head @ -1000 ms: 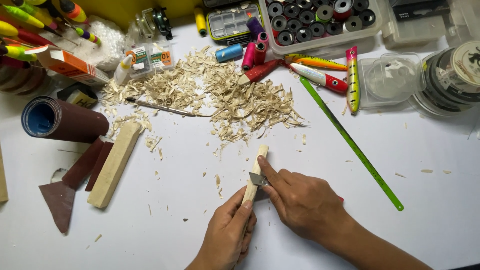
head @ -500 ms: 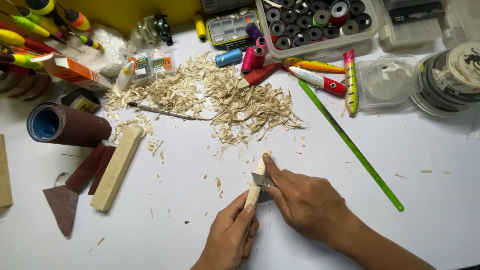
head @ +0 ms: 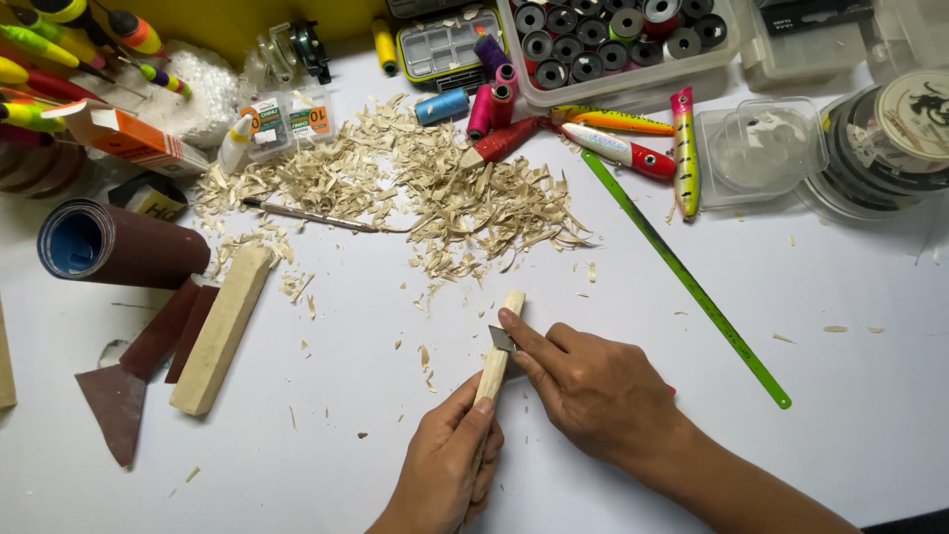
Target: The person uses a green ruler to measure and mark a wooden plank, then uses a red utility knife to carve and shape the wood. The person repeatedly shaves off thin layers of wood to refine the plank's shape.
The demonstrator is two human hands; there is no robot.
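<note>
**A:** Wooden stick (head: 497, 349) — where is it?

**B:** Low in the middle of the white desk (head: 870, 396), tilted a little, its upper end pointing toward the pile of wood shavings (head: 425, 193). The left hand (head: 447, 460) grips its lower end, fingers wrapped tight around the wood, thumb along the top.

**A:** And the other hand?

**B:** The right hand (head: 593, 391) has its fingers closed on a small knife (head: 501, 339). The grey blade lies against the stick about midway up, with the thumb stretched toward the stick's upper end. A bit of red shows just behind the hand; I cannot tell whether that is the handle.

**A:** What lies around them?

**B:** To the left, a longer pale wooden block (head: 221, 329) lies on the desk, touching dark red sheets of sandpaper (head: 138, 371). Above those is a roll of sandpaper (head: 119, 245). A thin tool (head: 308, 216) lies in the shavings. To the right, a long green ruler (head: 687, 280) runs diagonally, well apart from the hands.

**A:** Further back?

**B:** Painted fishing lures (head: 684, 148), spools of thread (head: 465, 104), a clear tray of reels (head: 613, 40) and a small compartment box (head: 443, 47).
</note>
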